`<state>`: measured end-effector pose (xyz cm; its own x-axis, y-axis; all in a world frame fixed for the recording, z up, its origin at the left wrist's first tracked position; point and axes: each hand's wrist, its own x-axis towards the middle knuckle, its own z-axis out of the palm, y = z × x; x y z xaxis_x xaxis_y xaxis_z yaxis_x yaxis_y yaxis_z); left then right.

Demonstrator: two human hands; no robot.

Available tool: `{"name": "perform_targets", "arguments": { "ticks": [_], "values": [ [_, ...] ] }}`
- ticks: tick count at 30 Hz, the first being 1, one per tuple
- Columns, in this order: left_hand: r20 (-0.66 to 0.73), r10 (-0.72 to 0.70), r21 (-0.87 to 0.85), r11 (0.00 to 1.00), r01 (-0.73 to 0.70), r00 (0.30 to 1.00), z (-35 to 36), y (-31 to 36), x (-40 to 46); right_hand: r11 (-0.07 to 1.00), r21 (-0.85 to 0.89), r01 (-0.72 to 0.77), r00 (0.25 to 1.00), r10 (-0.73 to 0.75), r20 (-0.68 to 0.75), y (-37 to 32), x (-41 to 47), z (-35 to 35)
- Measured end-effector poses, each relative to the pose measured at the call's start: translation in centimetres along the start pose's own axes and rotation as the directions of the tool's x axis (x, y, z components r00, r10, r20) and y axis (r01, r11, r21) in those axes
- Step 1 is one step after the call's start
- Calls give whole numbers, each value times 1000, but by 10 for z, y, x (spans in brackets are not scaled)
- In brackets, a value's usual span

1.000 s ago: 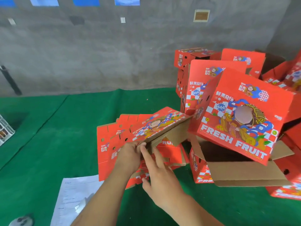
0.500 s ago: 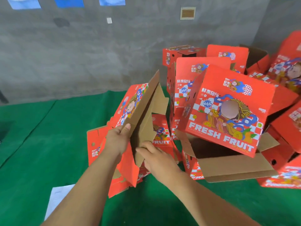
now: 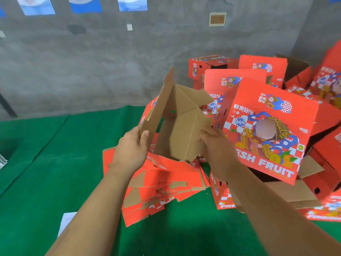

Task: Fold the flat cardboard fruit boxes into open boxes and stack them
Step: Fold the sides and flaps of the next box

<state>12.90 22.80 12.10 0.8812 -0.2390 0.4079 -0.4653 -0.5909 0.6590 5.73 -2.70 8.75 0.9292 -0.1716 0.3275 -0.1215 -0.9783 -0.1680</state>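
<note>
1. Head view, centre of the frame: a half-opened cardboard box (image 3: pixel 182 126) is held up above the green mat (image 3: pixel 46 163), its brown inside facing the camera and its flaps standing at angles.
2. The left hand (image 3: pixel 132 148) grips the box's left wall at its lower edge, thumb on the inner brown face, the other fingers hidden behind the wall.
3. The right hand (image 3: pixel 215 143) presses against the box's right-hand brown panel, fingers bent onto the cardboard; how far they wrap round the edge cannot be told.
4. Below the held box, lower centre, lies a stack of flat boxes (image 3: pixel 162 187), red side up, fanned unevenly on the mat.
5. At the right of the frame, folded red boxes (image 3: pixel 262 126) marked "FRESH FRUIT" are piled loosely, several tilted, one with open brown flaps at its bottom.
6. A sheet of white paper (image 3: pixel 67 221) lies on the mat at lower left.
7. Across the top runs a grey concrete wall (image 3: pixel 92 71), with blue posters (image 3: pixel 84 4) along its upper edge.
</note>
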Motion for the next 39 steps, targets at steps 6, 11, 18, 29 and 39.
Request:
{"name": "perform_targets", "arguments": {
  "ticks": [6, 11, 18, 29, 39],
  "values": [
    [-48, 43, -2, 999, -43, 998, -1, 17, -3, 981, -195, 1, 999, -7, -31, -69, -30, -58],
    [-164, 18, -17, 1000, -21, 986, 4, 33, -3, 991, -21, 130, 986, -131, -107, -128, -87, -53],
    [-180, -42, -193, 981, 7, 983, 13, 33, -16, 998, -54, -21, 1000, 22, 17, -81, -75, -31],
    [44, -192, -529, 828, 186, 980, 49, 45, -66, 987, 20, -157, 978, 158, -134, -92, -81, 2],
    [108, -247, -782, 577, 235, 963, 68, 50, -118, 983, -11, -184, 981, 183, -57, -66, -99, 19]
  ]
}}
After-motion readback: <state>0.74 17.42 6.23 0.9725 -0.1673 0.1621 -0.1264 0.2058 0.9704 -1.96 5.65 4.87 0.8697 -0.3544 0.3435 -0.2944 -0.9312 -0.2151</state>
